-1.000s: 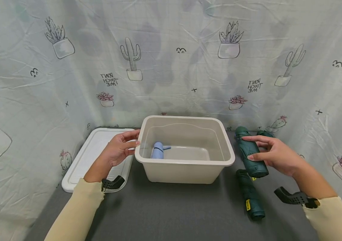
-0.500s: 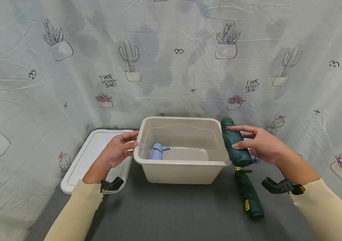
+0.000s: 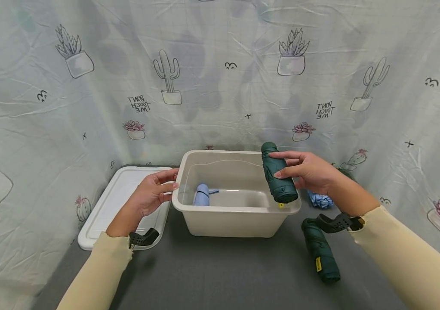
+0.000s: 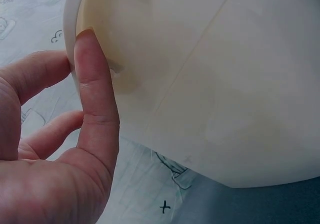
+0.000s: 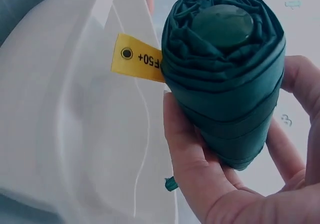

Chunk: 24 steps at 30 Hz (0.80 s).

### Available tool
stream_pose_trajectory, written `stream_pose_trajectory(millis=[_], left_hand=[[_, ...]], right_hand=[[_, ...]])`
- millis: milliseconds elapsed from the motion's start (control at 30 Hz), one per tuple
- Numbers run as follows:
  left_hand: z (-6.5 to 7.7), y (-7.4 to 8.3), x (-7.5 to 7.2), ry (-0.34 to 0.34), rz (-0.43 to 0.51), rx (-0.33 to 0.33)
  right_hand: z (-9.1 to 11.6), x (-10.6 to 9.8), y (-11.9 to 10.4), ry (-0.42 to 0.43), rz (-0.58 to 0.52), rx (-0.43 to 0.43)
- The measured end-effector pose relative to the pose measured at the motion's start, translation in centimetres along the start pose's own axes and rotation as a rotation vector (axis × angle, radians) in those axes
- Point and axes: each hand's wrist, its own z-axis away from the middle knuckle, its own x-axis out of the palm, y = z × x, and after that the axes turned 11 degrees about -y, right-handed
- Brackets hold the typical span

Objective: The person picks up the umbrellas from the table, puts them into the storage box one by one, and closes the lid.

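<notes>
My right hand (image 3: pixel 309 172) grips a folded dark green umbrella (image 3: pixel 279 174) around its middle, above the right end of a beige plastic bin (image 3: pixel 227 224). The right wrist view shows this umbrella (image 5: pixel 225 79) end-on, a yellow tag (image 5: pixel 137 58) sticking out of its folds. At the bin's left rim, my left hand (image 3: pixel 153 192) holds the edge, thumb and fingers meeting it; the left wrist view has the hand (image 4: pixel 75 129) close against the bin wall (image 4: pixel 200 84). Inside the bin, at the left, a light blue roll with a dark band and a strap (image 3: pixel 202 195) stands partly hidden by the front rim.
A second folded green umbrella (image 3: pixel 321 254) lies on the grey tabletop (image 3: pixel 227 275) right of the bin. Behind my right hand are a crumpled blue patterned item (image 3: pixel 320 200) and a partly hidden green one. A white lid (image 3: pixel 123 206) lies left. A printed curtain (image 3: pixel 220 94) hangs behind.
My right hand has carried the green umbrella leftward and slightly up, from beside the bin to over its right end. The blue patterned item came into view. My left hand stays at the rim.
</notes>
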Motion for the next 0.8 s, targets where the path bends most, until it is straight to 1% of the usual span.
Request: stream_pose_trajectory(millis=[200, 433, 600, 800], left_hand=[[-0.1, -0.1, 0.0, 0.000, 0.006, 0.000], [0.0, -0.2, -0.2, -0.003, -0.003, -0.001], [-0.1, -0.3, -0.4, -0.012, -0.003, 0.007], [-0.3, -0.4, -0.4, -0.022, 0.010, 0.019]], right_hand=[[-2.0, 0.7, -0.7, -0.004, 0.001, 0.051], [-4.8, 1.7, -1.2, 0.002, -0.044, 0.111], [-6.9, 2.2, -1.3, -0.002, -0.034, 0.143], [-8.9, 2.3, -1.1, -0.012, -0.033, 0.182]])
